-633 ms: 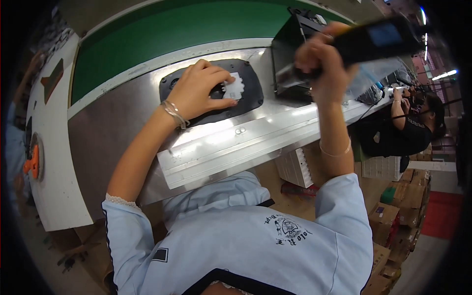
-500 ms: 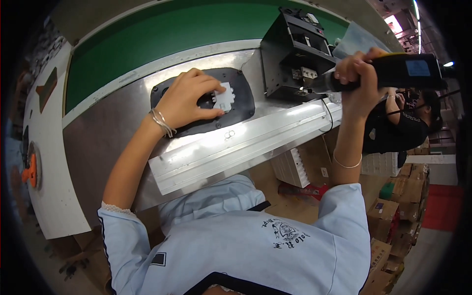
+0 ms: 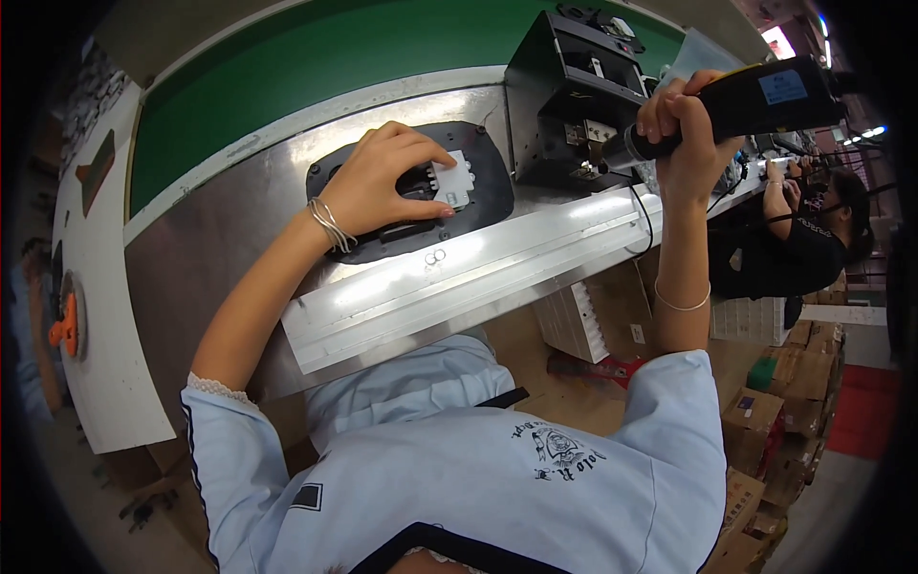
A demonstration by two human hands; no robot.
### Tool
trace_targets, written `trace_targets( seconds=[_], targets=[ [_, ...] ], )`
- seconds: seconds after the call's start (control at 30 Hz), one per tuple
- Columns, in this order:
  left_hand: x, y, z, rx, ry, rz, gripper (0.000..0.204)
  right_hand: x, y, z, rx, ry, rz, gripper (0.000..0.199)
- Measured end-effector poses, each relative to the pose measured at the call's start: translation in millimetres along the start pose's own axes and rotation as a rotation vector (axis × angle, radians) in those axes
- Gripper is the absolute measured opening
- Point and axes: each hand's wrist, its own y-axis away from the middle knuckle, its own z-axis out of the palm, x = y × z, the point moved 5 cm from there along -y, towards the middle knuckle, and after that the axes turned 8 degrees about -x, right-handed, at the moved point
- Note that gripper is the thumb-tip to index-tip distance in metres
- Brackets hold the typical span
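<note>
Metal bench (image 3: pixel 206 253): gives our work flat support.
Black box (image 3: pixel 535 105): stands right, probably for easy reach.
Black base (image 3: pixel 492 177): lies flat, likely for steadiness.
Power tool (image 3: pixel 765 100): tip near the box; contact unclear.
Right hand (image 3: pixel 688 124): wrapped around our tool.
Left hand (image 3: pixel 378 182): thumb and forefinger parted, pinching our white part (image 3: pixel 455 185) on the base.

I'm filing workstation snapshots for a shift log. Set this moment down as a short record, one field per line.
Left grip: thumb and finger at opposite edges of the white part
White part location: on the rounded black plate
Plate location: on the metal bench
Right grip: closed around the black handheld tool, raised
Tool direction: nose toward the black machine; contact unclear
Machine location: right of the plate
Background: co-worker in dark top, right
</note>
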Motion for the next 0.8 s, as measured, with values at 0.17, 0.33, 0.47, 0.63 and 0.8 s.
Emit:
trace_targets(
  seconds=[0.17, 0.33, 0.47, 0.63, 0.8],
  targets=[
    [-8.1, 4.3, 3.0, 0.003, 0.051, -0.014, 0.059, -10.3, 16.0, 36.0, -0.075, -0.042, 0.059, 0.021],
    [-10.5, 3.4, 2.9, 0.049, 0.081, -0.073, 0.078, -0.6, 13.2, 96.6, -0.195, -0.189, 0.02, 0.026],
    [-9.7, 0.9, 5.1, 0.064, 0.1, -0.086, 0.081, 21.4, 4.4, 130.6, -0.256, -0.302, 0.049, 0.022],
    [-12.3, 1.8, 5.2, 0.072, 0.146, -0.13, 0.082, 35.0, 2.7, 148.1, -0.265, -0.267, 0.093, 0.021],
    [-13.0, 3.2, 5.8, 0.061, 0.172, -0.136, 0.08, 41.9, 2.7, 151.3, -0.265, -0.278, 0.146, 0.02]
  ],
)
